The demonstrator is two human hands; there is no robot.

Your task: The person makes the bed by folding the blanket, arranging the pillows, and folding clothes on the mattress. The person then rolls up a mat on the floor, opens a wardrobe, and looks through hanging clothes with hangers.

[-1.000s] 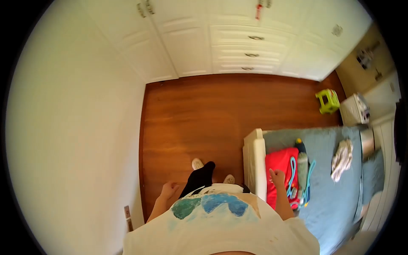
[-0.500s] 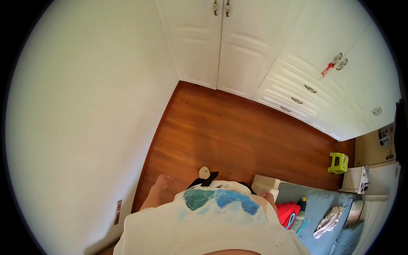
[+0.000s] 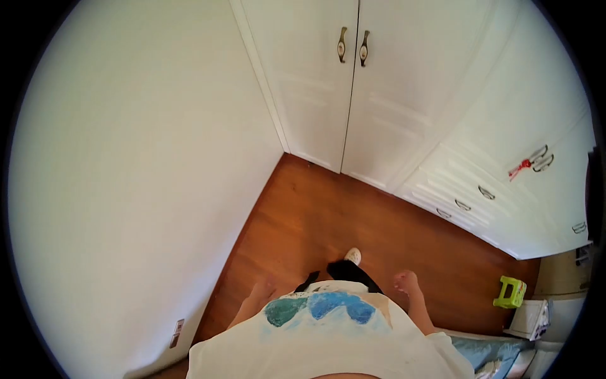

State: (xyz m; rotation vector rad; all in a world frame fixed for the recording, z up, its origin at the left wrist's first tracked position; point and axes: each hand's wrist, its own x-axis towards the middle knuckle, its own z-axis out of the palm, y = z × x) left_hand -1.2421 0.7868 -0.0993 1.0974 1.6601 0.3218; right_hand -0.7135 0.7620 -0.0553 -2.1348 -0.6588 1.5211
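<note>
Beside the left side of my white shirt (image 3: 328,344), my left hand (image 3: 264,288) hangs low over the wooden floor, smeared so that its fingers do not show clearly. On the other side my right hand (image 3: 409,282) is held out over the floor, its fingers loosely curled in with no object visible in them. Neither hand touches any furniture. Ahead stands a white wardrobe (image 3: 404,95) with closed doors; two upright metal handles, a left one (image 3: 341,45) and a right one (image 3: 364,48), flank the door seam. One light shoe (image 3: 353,256) shows below my dark trousers.
A pale wall (image 3: 139,158) with a socket plate (image 3: 177,333) runs along the left. Drawers (image 3: 464,189) and a red hanging ornament (image 3: 521,168) are on the right. Further right are a green stool (image 3: 510,292), a white cabinet (image 3: 529,318) and a blue-covered bed (image 3: 486,347).
My view has moved nearer the wardrobe, whose handles sit lower in view. My right hand has come out into full view, the bed has slid mostly out, and the other foot shows forward.
</note>
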